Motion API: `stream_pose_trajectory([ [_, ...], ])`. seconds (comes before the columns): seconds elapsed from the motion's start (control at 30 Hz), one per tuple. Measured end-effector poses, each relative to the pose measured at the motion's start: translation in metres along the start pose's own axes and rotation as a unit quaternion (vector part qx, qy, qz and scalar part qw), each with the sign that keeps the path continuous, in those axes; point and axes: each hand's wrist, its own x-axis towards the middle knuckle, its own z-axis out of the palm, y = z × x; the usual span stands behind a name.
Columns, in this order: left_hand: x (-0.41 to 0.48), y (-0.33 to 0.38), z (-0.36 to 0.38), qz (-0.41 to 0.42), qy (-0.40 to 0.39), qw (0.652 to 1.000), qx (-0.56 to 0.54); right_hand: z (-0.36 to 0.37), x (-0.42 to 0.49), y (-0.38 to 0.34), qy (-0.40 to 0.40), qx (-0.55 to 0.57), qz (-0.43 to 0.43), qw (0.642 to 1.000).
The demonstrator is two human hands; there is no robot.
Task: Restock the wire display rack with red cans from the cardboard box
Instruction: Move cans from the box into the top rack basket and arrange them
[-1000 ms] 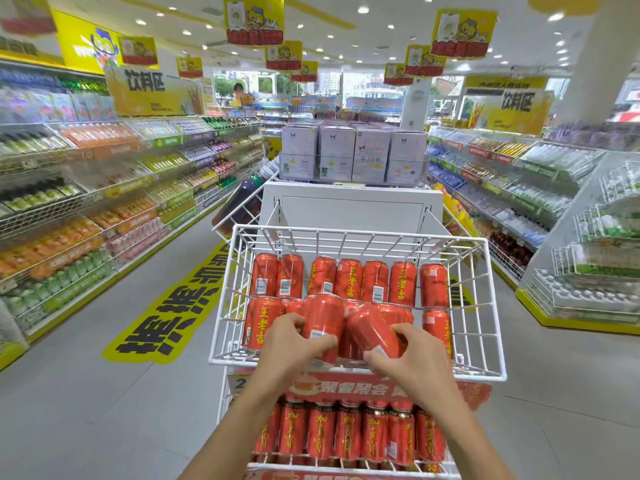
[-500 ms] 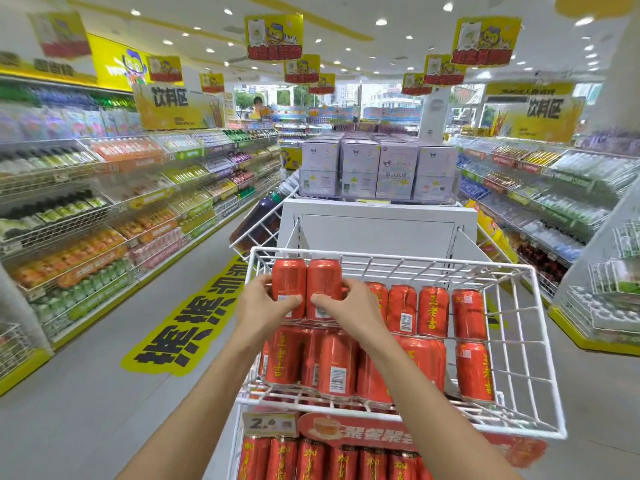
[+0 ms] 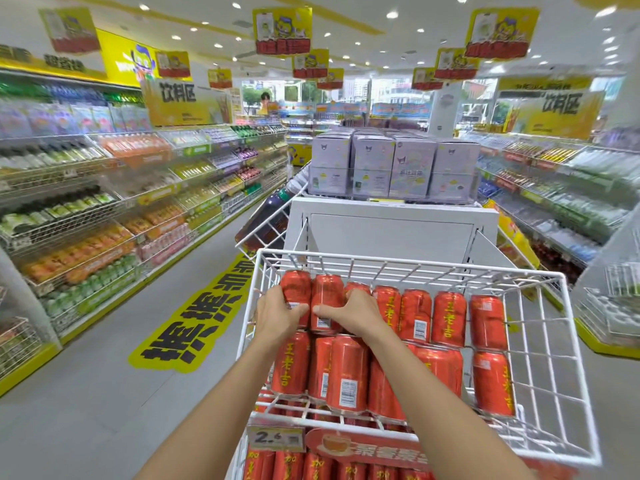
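Two red cans are held at the back left corner of the wire rack's (image 3: 415, 265) top basket. The corner can (image 3: 296, 287) is gripped by the left hand (image 3: 277, 317), whose fingers are curled round its left side while the thumb is laid across its front. The second can (image 3: 327, 292), touching the first on its right, is gripped by the right hand (image 3: 355, 315), with the fingers wrapped over its right side and the thumb pressed on the label. Both cans are upright. The back row (image 3: 448, 318) is carried on toward the right edge by more upright red cans, set side by side. A front row (image 3: 348, 372) of the same cans is seen just before it, along the near edge, partly hidden by the two forearms.

A price tag (image 3: 277, 438) reading 2.6 and a red sign strip (image 3: 367, 446) are fixed on the basket's near rim. More red cans (image 3: 289, 465) are stacked on the tier below.

Behind the rack a white stand (image 3: 391, 230) is placed, topped with lilac boxes (image 3: 393, 168). A yellow floor sticker (image 3: 194, 323) with black characters is laid on the grey floor to the left. Drink shelves (image 3: 86, 220) are lined along the left aisle, and further shelves (image 3: 554, 188) along the right. Yellow signs (image 3: 282, 31) are hung from the ceiling.
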Motion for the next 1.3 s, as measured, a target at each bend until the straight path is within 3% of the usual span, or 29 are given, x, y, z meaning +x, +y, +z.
stream_pose_trajectory([
  [0.17,-0.006,0.005,-0.006,0.037,-0.021,0.999,-0.007,-0.001,0.001,0.006,-0.014,0.015,0.007,1.000],
  [0.57,-0.012,-0.001,0.010,0.029,0.022,0.999,-0.027,0.001,0.002,-0.001,0.015,-0.042,0.032,0.999],
  [0.77,-0.012,0.003,0.002,0.030,-0.020,0.999,0.011,-0.005,-0.011,-0.006,0.013,-0.055,0.031,0.998],
  [0.9,-0.027,0.015,-0.010,0.084,-0.009,0.995,0.061,-0.016,-0.022,-0.006,0.037,-0.047,-0.009,0.998],
  [1.0,-0.043,0.021,-0.026,0.137,-0.014,0.980,0.142,-0.027,-0.035,0.001,0.063,-0.080,-0.055,0.993],
  [1.17,-0.088,0.043,-0.065,0.224,-0.089,0.928,0.285,-0.044,-0.088,-0.003,0.023,-0.230,-0.148,0.962],
  [1.3,-0.135,0.057,-0.089,0.283,-0.106,0.884,0.357,-0.057,-0.158,-0.004,-0.004,-0.294,-0.169,0.941],
])
